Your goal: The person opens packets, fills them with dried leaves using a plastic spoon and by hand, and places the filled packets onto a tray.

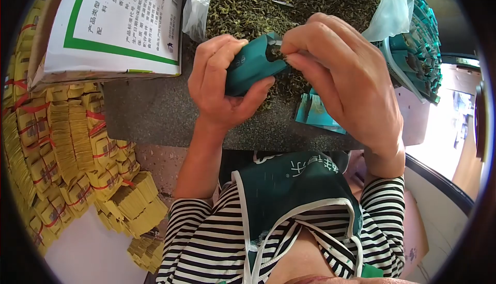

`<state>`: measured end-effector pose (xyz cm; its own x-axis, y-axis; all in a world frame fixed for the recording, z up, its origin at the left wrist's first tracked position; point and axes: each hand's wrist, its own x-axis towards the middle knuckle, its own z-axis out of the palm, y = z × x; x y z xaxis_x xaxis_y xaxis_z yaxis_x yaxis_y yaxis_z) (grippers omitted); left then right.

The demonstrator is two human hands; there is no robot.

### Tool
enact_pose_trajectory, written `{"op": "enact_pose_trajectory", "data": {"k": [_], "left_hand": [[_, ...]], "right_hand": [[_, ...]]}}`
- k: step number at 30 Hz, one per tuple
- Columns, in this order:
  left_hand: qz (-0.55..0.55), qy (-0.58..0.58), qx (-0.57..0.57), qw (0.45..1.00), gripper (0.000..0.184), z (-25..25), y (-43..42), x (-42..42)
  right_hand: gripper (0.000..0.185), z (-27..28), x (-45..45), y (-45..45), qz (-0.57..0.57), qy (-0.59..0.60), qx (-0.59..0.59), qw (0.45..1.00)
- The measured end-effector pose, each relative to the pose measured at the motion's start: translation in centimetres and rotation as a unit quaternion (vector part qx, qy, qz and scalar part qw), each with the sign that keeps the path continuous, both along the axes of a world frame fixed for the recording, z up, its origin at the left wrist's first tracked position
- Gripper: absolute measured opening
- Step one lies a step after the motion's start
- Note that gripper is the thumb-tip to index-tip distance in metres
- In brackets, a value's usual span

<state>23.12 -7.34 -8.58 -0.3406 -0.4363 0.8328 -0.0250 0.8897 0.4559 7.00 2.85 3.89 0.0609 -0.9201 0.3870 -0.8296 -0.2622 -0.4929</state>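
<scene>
A teal packet [253,63] is held over the dark speckled table, its open end facing right with dark loose leaves showing inside. My left hand [222,80] wraps round the packet from the left. At the opening, my right hand [343,67] has thumb and fingers pinched together on a small, pale, thin object, mostly hidden by the fingertips. Loose dried leaves [248,5] lie heaped behind both hands, with a thin silvery piece [282,3] on top. Flat teal packets [318,113] rest on the table beneath my right wrist.
A white carton with a green border [124,23] stands at the back left. Clear plastic [392,5] edges the leaf heap. At the right is a container packed with teal packets [421,51]. Bundled yellow packets with red ties [67,144] are stacked at the left.
</scene>
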Motion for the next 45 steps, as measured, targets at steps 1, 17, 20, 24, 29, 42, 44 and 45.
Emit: {"op": "enact_pose_trajectory", "data": {"k": [1,17,20,24,29,42,44,45], "left_hand": [[0.002,0.006,0.005,1.000,0.054,0.1,0.0,0.1],[-0.141,0.117,0.296,0.937,0.052,0.0,0.6,0.6],[-0.210,0.100,0.371,0.899,0.053,0.3,1.0,0.7],[-0.228,0.104,0.424,0.870,0.053,0.4,1.7,0.5],[-0.262,0.107,0.388,0.877,0.051,0.5,1.6,0.6],[-0.293,0.125,0.453,0.833,0.065,0.8,2.1,0.5],[-0.281,0.164,0.465,0.823,0.068,1.4,2.2,0.0],[-0.285,0.160,0.463,0.824,0.068,1.2,2.2,0.2]], "right_hand": [[0.016,0.3,0.1,0.0,-0.002,0.026,-0.013,1.000],[0.021,2.0,-0.6,1.4,-0.065,0.076,-0.144,0.984],[0.018,2.1,-1.2,1.5,-0.019,0.003,-0.147,0.989],[0.017,2.0,-1.2,1.4,-0.003,-0.044,-0.156,0.987],[0.016,2.6,-1.4,1.0,0.045,0.006,-0.044,0.998],[0.020,1.4,-1.3,2.5,0.030,-0.094,-0.143,0.985],[0.018,0.8,-1.5,3.5,-0.046,-0.047,-0.176,0.982],[0.018,0.5,-1.7,3.9,-0.050,-0.047,-0.180,0.981]]}}
